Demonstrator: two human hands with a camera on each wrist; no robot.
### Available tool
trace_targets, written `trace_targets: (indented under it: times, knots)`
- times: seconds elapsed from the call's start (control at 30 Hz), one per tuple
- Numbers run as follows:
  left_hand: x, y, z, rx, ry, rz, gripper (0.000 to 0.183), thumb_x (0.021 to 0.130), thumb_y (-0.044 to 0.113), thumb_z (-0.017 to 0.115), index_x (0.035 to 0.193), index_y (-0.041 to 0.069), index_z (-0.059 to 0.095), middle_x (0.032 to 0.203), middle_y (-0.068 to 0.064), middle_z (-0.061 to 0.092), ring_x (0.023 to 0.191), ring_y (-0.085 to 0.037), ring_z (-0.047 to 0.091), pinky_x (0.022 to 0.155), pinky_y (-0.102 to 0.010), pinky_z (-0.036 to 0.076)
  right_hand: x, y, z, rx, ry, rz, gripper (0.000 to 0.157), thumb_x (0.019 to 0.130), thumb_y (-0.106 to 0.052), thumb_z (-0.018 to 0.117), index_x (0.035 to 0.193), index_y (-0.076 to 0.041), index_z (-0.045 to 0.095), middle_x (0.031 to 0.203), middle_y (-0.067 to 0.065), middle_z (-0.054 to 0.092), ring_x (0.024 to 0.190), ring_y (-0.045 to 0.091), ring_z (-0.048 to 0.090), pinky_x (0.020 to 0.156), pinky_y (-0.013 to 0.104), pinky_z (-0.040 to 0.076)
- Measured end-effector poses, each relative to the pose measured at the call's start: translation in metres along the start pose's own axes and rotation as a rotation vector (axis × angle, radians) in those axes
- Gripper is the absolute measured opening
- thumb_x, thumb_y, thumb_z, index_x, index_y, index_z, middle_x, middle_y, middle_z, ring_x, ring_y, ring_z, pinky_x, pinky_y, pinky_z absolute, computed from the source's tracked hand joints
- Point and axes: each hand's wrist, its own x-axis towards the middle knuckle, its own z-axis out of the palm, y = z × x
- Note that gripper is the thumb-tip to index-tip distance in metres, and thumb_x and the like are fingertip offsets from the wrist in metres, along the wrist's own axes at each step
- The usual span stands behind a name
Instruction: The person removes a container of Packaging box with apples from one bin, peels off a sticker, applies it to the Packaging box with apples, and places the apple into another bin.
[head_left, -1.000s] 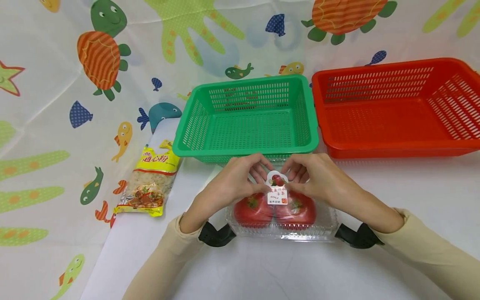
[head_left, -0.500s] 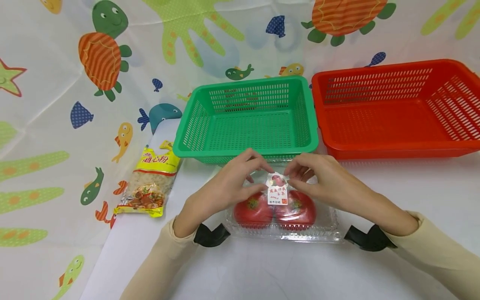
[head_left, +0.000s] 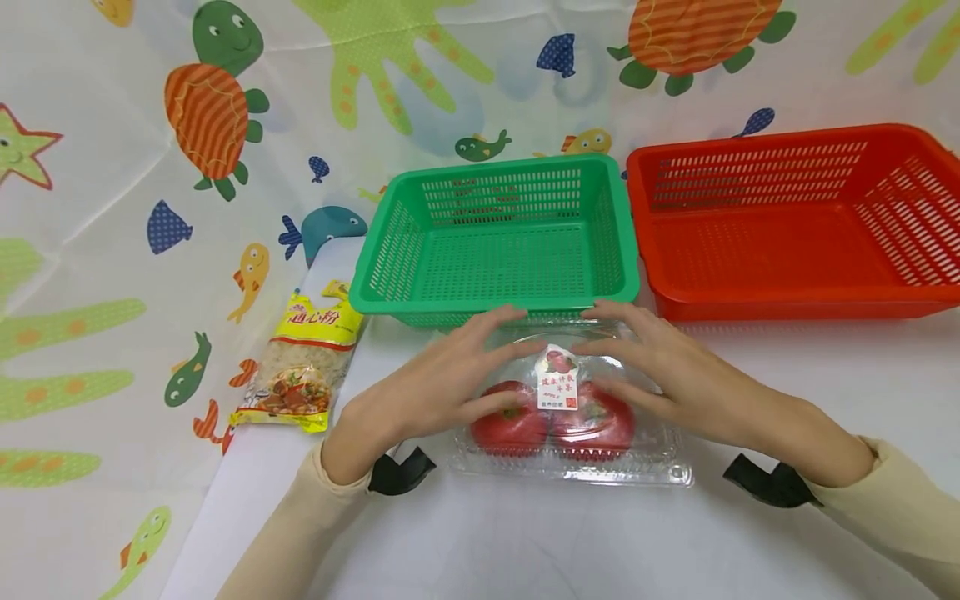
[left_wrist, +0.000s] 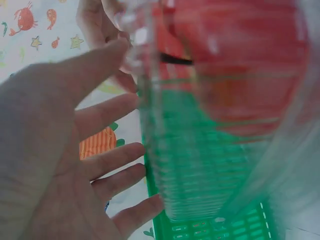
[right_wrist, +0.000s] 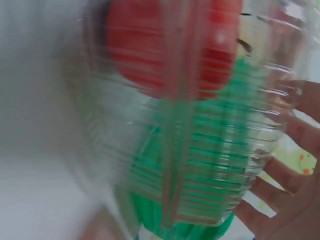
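Note:
A clear plastic clamshell box [head_left: 570, 473] sits on the white table in front of the green basket. Two red apples [head_left: 510, 419] show through its lid, and a white label [head_left: 557, 390] printed "APPLE" is on top. My left hand [head_left: 431, 383] is over the box's left part, fingers spread and extended toward the label. From the other side my right hand [head_left: 686, 375] reaches over the lid, its fingers extended too. Neither hand grips anything. In the left wrist view, the left hand's fingers [left_wrist: 117, 157] are near the clear box wall [left_wrist: 185, 170]; contact is hard to tell.
A green basket [head_left: 495, 308] stands behind the box, with a red basket [head_left: 810, 304] next to it on the right. A yellow-and-clear food packet [head_left: 303, 358] lies to the left. Behind everything hangs a curtain [head_left: 420, 92] with sea-animal prints.
My fingers were curled close around the label's upper part. Both hands have since drawn apart to left and right, and their fingers have straightened. The label now lies uncovered; the box stays put.

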Motion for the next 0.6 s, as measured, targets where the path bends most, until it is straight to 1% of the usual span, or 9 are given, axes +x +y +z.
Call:
trace_targets:
  times: [0.13, 0.23, 0.4, 0.6]
  knots:
    - [-0.003, 0.001, 0.004, -0.002, -0.033, -0.018, 0.066, 0.101, 0.051, 0.065, 0.158, 0.021, 0.048, 0.169, -0.014, 0.025, 0.158, -0.032, 0.018, 0.124, -0.056, 0.028, -0.002, 0.0, 0.007, -0.087, -0.022, -0.049, 0.055, 0.096, -0.032, 0.076, 0.149, -0.024, 0.061, 0.16, 0.013, 0.043, 0.15, 0.039, 0.034, 0.106, 0.072, 0.042]
    - [-0.004, 0.003, 0.006, -0.016, -0.052, -0.047, 0.065, 0.102, 0.053, 0.061, 0.158, 0.022, 0.048, 0.171, -0.012, 0.021, 0.16, -0.032, 0.011, 0.125, -0.057, 0.025, -0.004, 0.001, 0.012, -0.148, -0.026, -0.067, 0.059, 0.097, -0.035, 0.074, 0.152, -0.023, 0.057, 0.162, 0.014, 0.04, 0.153, 0.039, 0.027, 0.111, 0.073, 0.035]
    - [-0.006, 0.004, 0.008, -0.029, -0.073, -0.081, 0.062, 0.103, 0.055, 0.058, 0.157, 0.025, 0.05, 0.173, -0.009, 0.016, 0.161, -0.029, 0.006, 0.124, -0.057, 0.025, -0.006, 0.001, 0.015, -0.176, -0.026, -0.079, 0.06, 0.099, -0.036, 0.072, 0.154, -0.023, 0.054, 0.164, 0.015, 0.036, 0.155, 0.039, 0.024, 0.113, 0.073, 0.032]
    - [-0.007, 0.004, 0.008, -0.034, -0.087, -0.088, 0.063, 0.104, 0.056, 0.056, 0.16, 0.028, 0.046, 0.174, -0.006, 0.012, 0.161, -0.026, 0.002, 0.124, -0.056, 0.026, -0.008, 0.001, 0.01, -0.181, -0.055, -0.088, 0.059, 0.101, -0.036, 0.068, 0.156, -0.024, 0.051, 0.167, 0.014, 0.032, 0.156, 0.04, 0.021, 0.113, 0.073, 0.033]
